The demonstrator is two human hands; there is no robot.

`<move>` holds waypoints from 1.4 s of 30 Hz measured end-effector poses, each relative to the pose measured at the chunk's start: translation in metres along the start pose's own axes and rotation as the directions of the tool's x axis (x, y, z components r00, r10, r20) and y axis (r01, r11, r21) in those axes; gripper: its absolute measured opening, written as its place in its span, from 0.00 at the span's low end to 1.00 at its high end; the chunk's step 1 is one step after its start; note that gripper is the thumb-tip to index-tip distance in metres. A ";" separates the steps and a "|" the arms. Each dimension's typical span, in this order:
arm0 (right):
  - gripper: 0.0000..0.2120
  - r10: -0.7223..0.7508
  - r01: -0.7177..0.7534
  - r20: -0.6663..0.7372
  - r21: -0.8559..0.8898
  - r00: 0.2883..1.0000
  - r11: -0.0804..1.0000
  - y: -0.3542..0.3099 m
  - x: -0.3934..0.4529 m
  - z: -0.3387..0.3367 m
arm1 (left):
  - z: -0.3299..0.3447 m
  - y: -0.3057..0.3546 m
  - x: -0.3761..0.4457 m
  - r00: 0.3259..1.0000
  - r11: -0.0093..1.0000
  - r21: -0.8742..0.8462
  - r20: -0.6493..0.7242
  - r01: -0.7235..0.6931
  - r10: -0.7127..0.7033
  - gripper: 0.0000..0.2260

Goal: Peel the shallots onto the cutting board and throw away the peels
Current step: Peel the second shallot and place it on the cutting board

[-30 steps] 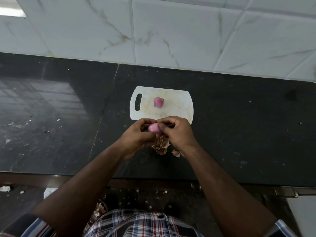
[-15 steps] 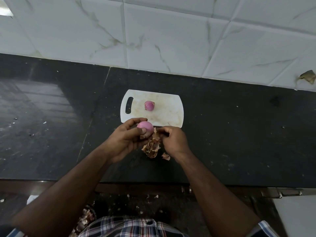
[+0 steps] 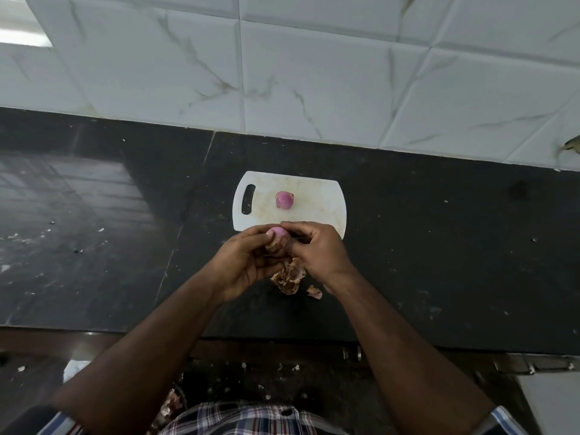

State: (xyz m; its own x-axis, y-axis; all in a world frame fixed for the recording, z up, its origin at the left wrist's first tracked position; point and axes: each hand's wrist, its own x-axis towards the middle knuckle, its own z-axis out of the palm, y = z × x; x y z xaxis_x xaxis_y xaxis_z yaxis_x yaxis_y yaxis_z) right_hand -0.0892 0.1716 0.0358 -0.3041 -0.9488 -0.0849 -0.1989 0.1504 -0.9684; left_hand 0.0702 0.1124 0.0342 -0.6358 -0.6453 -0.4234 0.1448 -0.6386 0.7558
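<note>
Your right hand (image 3: 317,249) is back against the shallot (image 3: 278,231): half a second ago it sat apart to the right, down by the heap of peels (image 3: 288,276), and now its fingertips meet your left hand (image 3: 248,262) over the bulb again, much as they did a second ago. Your left hand holds the shallot a little farther out, so the pink bulb now lies over the near edge of the cutting board (image 3: 314,196). Less of the bulb shows than half a second ago, with fingers from both sides covering it and a flap of brown skin between them.
</note>
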 end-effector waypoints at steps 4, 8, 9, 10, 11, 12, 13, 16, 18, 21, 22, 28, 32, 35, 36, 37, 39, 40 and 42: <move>0.15 0.061 -0.062 0.013 0.081 0.998 0.995 0.002 0.005 -0.004 | 0.004 0.001 0.002 0.999 0.999 -0.036 -0.048 0.005 -0.007 0.12; 0.13 0.078 -0.077 -0.010 0.096 0.997 0.992 0.002 0.006 -0.003 | 0.008 0.002 0.004 0.995 0.997 -0.076 -0.095 0.026 -0.033 0.12; 0.13 0.071 -0.070 -0.002 0.102 0.997 0.992 0.001 0.004 -0.003 | 0.008 0.002 0.005 0.993 0.995 -0.091 -0.111 0.029 -0.039 0.13; 0.15 0.058 -0.059 0.017 0.106 0.998 0.993 -0.001 0.002 -0.003 | 0.008 0.003 0.006 0.991 0.995 -0.097 -0.127 0.027 -0.039 0.15; 0.16 0.040 -0.044 0.037 0.099 0.999 0.994 -0.001 0.000 -0.003 | 0.009 0.003 0.006 0.990 0.996 -0.089 -0.140 0.023 -0.036 0.16; 0.18 0.020 -0.023 0.045 0.071 0.999 0.997 -0.002 -0.002 -0.002 | 0.010 0.003 0.007 0.988 0.997 -0.072 -0.150 0.021 -0.031 0.16; 0.19 0.004 -0.005 0.036 0.028 0.999 1.000 -0.003 -0.003 -0.002 | 0.011 0.003 0.007 0.987 0.999 -0.049 -0.157 0.022 -0.029 0.17; 0.19 -0.012 0.011 -0.022 -0.025 1.000 1.000 -0.001 -0.002 -0.002 | 0.011 0.001 0.008 0.985 0.999 -0.008 -0.167 0.031 -0.032 0.16; 0.20 -0.006 0.005 -0.035 -0.022 0.999 1.000 -0.001 -0.002 -0.002 | 0.011 0.002 0.008 0.986 0.999 -0.012 -0.165 0.029 -0.031 0.17; 0.21 -0.019 0.015 -0.054 -0.067 0.998 0.998 -0.001 -0.004 -0.003 | 0.010 0.004 0.007 0.990 1.000 -0.010 -0.143 0.005 -0.007 0.13; 0.21 -0.016 0.011 -0.059 -0.072 0.998 0.997 -0.002 -0.004 -0.004 | 0.010 0.003 0.007 0.991 1.000 -0.004 -0.131 -0.005 0.005 0.11; 0.07 0.033 -0.043 -0.151 -0.068 0.988 0.997 -0.003 0.000 -0.011 | 0.011 0.004 0.002 0.996 0.997 -0.079 -0.085 -0.016 0.009 0.12; 0.09 0.079 -0.085 -0.096 -0.056 0.992 0.995 -0.001 -0.001 -0.015 | 0.011 0.002 0.000 0.997 0.990 -0.137 -0.074 -0.019 0.009 0.12; 0.11 0.097 -0.102 -0.044 -0.138 0.994 0.985 0.007 -0.003 -0.015 | 0.011 0.004 0.001 0.997 0.980 -0.196 -0.080 -0.029 0.014 0.12; 0.11 0.104 -0.108 -0.033 -0.156 0.994 0.982 0.009 -0.005 -0.014 | 0.011 0.005 0.001 0.996 0.979 -0.201 -0.088 -0.038 0.021 0.12; 0.12 0.108 -0.110 -0.024 -0.173 0.994 0.979 0.011 -0.006 -0.014 | 0.010 0.006 0.001 0.995 0.980 -0.194 -0.099 -0.049 0.030 0.12; 0.13 0.111 -0.109 0.001 -0.191 0.994 0.975 0.010 -0.008 -0.015 | 0.009 0.007 0.003 0.993 0.986 -0.153 -0.108 -0.066 0.049 0.12; 0.13 0.110 -0.106 0.011 -0.194 0.994 0.975 0.007 -0.008 -0.016 | 0.009 0.007 0.004 0.993 0.989 -0.135 -0.109 -0.067 0.053 0.12; 0.12 0.078 -0.075 0.008 -0.206 0.997 0.976 -0.001 -0.009 -0.017 | 0.008 0.006 0.005 0.993 0.991 -0.124 -0.112 -0.056 0.042 0.13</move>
State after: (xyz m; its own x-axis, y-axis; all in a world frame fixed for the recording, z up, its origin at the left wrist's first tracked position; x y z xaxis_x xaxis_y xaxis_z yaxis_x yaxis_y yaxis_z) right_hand -0.1021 0.1845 0.0420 -0.3113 -0.9363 -0.1623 -0.3631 0.2750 -0.8902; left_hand 0.0624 0.1086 0.0409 -0.5400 -0.7146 -0.4448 0.2733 -0.6487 0.7103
